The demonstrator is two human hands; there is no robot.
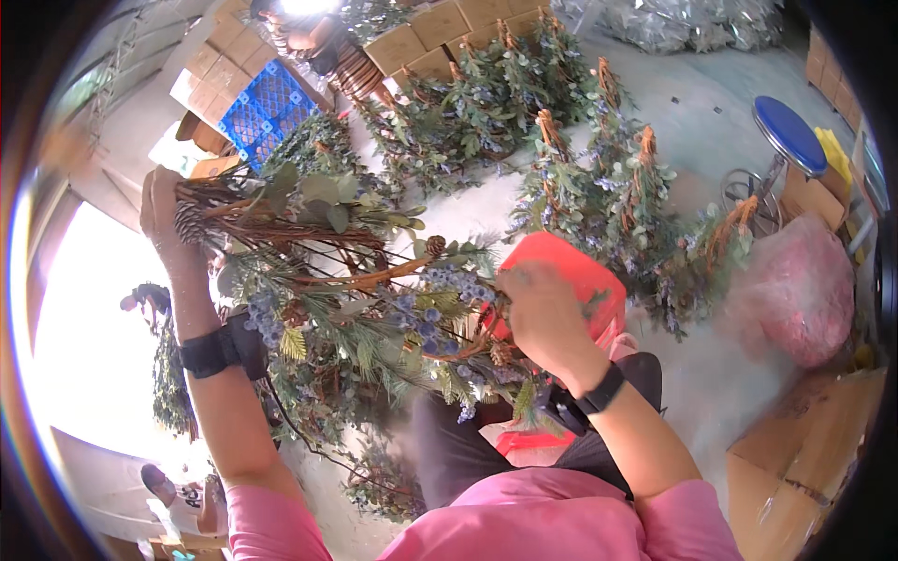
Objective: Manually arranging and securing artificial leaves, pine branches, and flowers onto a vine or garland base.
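An artificial garland (351, 280) of brown twigs, green leaves, pine sprigs, pine cones and blue berries stretches across in front of me. My left hand (161, 208) is closed round its bundled twig end at the upper left, beside a large pine cone (190, 222). At the garland's right end my right hand (544, 316) is closed on the sprigs, slightly blurred, its fingertips partly hidden. Just behind that hand is a red plastic thing (561, 252), its full shape covered. Both wrists wear black bands.
More bundled garlands (599, 196) stand on the floor ahead and to the right. A blue round stool (790, 136), a pink plastic bag (800, 290) and a cardboard box (804, 449) are at right. A blue crate (267, 112) stands at far left. Other people are in the background.
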